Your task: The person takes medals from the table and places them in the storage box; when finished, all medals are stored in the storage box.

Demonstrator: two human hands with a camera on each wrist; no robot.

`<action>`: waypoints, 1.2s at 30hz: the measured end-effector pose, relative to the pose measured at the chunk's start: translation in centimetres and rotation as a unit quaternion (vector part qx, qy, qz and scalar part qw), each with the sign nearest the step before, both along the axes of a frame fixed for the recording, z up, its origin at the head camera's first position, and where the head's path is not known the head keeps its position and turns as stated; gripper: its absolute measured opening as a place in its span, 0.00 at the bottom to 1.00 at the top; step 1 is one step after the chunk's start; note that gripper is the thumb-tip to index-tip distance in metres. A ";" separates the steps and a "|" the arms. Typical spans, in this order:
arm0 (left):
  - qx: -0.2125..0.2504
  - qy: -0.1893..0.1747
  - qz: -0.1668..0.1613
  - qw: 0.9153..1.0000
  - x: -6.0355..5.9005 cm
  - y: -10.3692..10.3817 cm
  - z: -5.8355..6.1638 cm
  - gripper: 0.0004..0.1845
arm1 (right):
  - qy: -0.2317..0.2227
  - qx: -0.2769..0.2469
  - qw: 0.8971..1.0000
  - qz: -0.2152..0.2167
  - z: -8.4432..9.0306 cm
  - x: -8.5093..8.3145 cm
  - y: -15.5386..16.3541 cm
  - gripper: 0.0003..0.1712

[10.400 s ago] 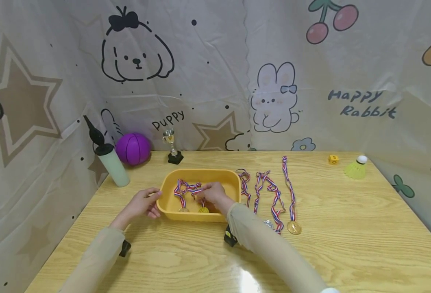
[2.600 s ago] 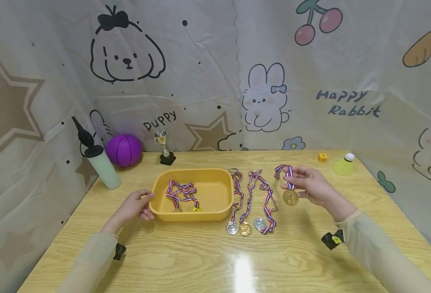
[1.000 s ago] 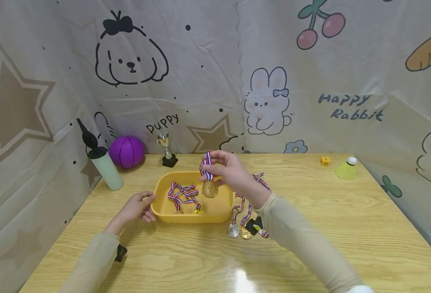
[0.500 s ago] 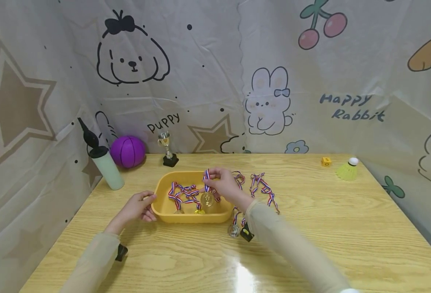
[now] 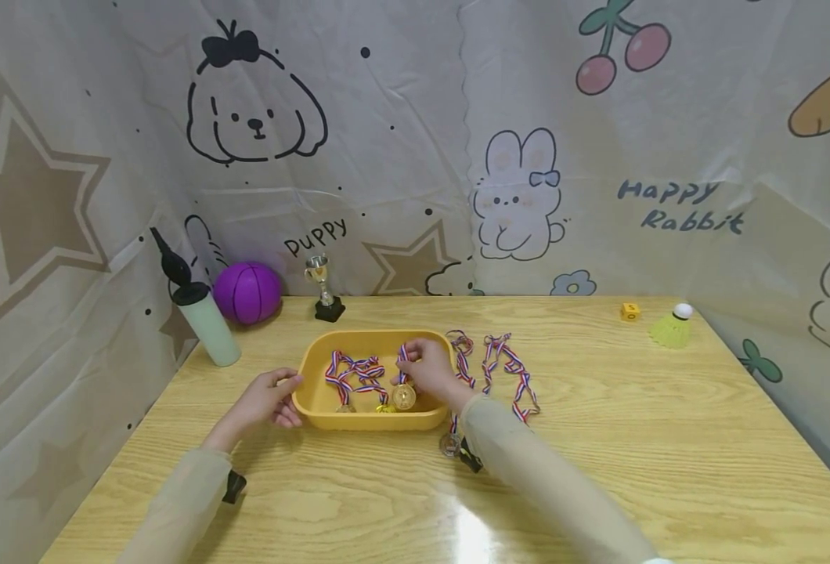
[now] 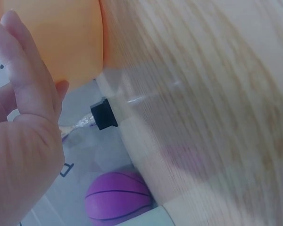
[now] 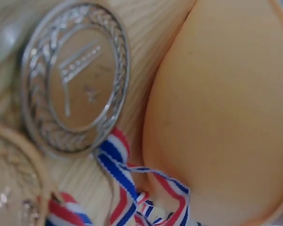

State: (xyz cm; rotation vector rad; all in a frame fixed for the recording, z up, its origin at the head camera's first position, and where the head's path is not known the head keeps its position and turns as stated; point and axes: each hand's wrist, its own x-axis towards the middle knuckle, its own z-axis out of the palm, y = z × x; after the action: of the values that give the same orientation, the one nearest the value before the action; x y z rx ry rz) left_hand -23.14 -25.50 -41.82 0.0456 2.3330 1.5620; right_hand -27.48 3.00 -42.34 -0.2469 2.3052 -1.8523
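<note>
In the head view my right hand (image 5: 427, 368) pinches the striped ribbon (image 5: 404, 356) of a gold medal (image 5: 404, 396) inside the yellow tray (image 5: 373, 421). Two medals with tangled ribbons lie in the tray's left half: a dull bronze-looking one (image 5: 345, 408) and a bright yellow one (image 5: 385, 408). My left hand (image 5: 263, 401) touches the tray's left end, thumb at the rim, fingers fairly straight in the left wrist view. Right of the tray lies a silver medal (image 7: 75, 84) beside a gold one (image 7: 14, 179); my right sleeve partly hides the ribbons there.
Along the back stand a green pump (image 5: 211, 325), a purple ball (image 5: 248, 293) and a small trophy (image 5: 326, 290). A yellow die (image 5: 629, 312) and a shuttlecock (image 5: 672, 327) sit at the back right. Striped ribbons (image 5: 521, 380) lie right of the tray.
The rightmost gold medal was lifted from the table, carried left over the tray and lowered into it by my right hand. My left hand has stayed at the tray's left end.
</note>
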 end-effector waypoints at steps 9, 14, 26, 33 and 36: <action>0.003 0.003 -0.009 1.000 -0.1 0.0 0.0 0.28 | 0.016 0.145 0.989 -0.005 0.2 0.6 -0.8 0.14; 0.000 0.002 -0.009 1.000 -0.1 0.1 0.0 0.28 | 0.018 0.150 0.988 -0.016 -0.2 0.4 -1.0 0.11; 0.002 0.000 -0.007 1.000 -0.1 0.0 0.0 0.27 | 0.032 0.169 0.984 -0.039 -0.3 0.2 -0.9 0.12; 0.005 -0.002 -0.006 1.000 -0.1 -0.1 0.0 0.27 | 0.014 0.156 0.987 -0.025 -0.3 0.2 -1.0 0.14; 0.005 -0.003 -0.006 1.000 -0.1 -0.1 0.0 0.27 | 0.007 0.157 0.987 -0.020 -0.5 0.1 -1.0 0.15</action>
State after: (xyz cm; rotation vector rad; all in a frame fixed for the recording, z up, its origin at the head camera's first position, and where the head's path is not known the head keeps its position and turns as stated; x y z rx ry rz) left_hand -23.22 -25.61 -41.84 0.0582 2.3159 1.5654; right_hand -27.41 2.01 -42.81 -0.1714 2.5824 -1.4755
